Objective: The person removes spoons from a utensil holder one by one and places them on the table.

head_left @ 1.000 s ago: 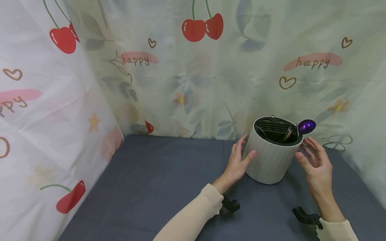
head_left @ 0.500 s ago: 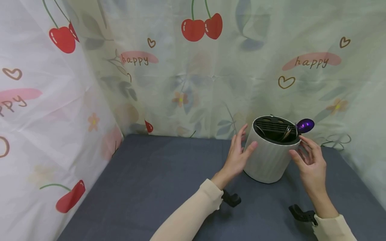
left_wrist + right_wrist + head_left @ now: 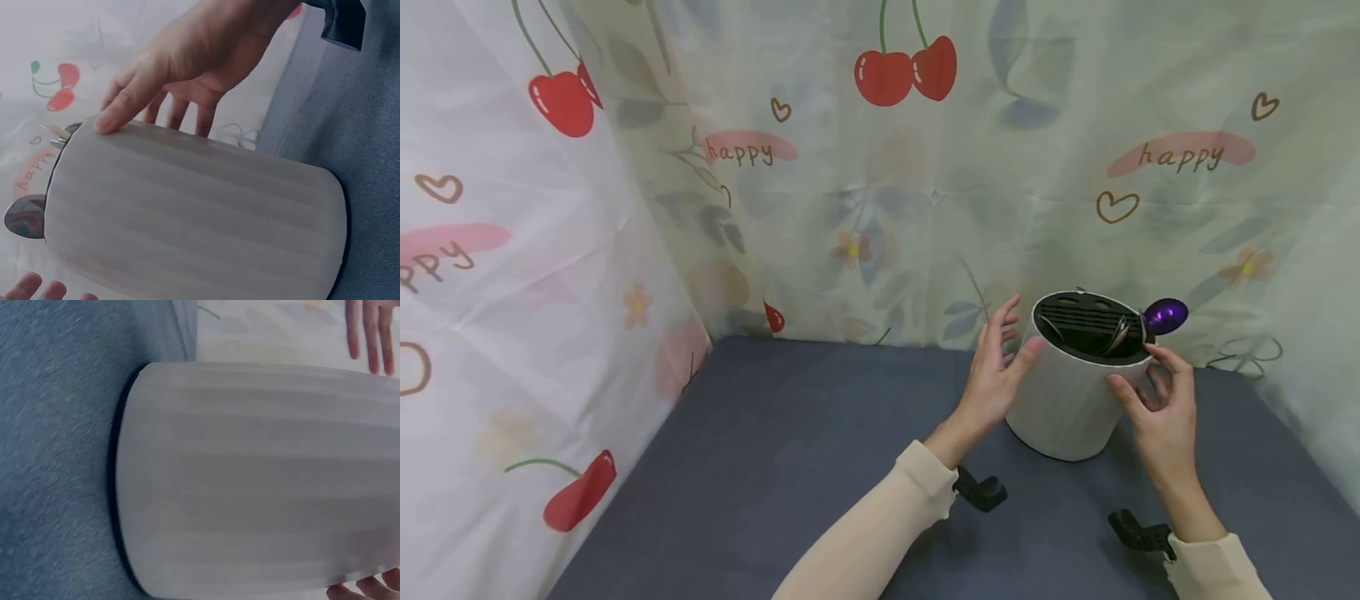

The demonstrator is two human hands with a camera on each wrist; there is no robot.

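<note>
A white ribbed utensil holder (image 3: 1063,412) with a black slotted top (image 3: 1078,312) stands on the grey-blue cloth. From its right rim a shiny purple spoon (image 3: 1167,317) leans outward, and a metal utensil (image 3: 1118,335) shows inside the opening. My right hand (image 3: 1167,425) grips the holder high on its right side. In the left wrist view its thumb (image 3: 115,119) presses the wall near the rim, with the other fingers behind. Beside the holder's left side my left hand (image 3: 992,387) has its fingers extended upward; its fingertips (image 3: 373,359) show close beside the wall in the right wrist view.
A printed curtain (image 3: 895,217) with cherries and hearts hangs behind and at the left. Looped thin cord shapes (image 3: 1247,354) show at the back right. Black wrist mounts (image 3: 981,490) jut below both hands. The cloth (image 3: 790,467) extends left of the holder.
My right hand has moved left, from beside the holder to a grip near its rim. My left hand has risen slightly, fingers spread upward. The holder stays in place.
</note>
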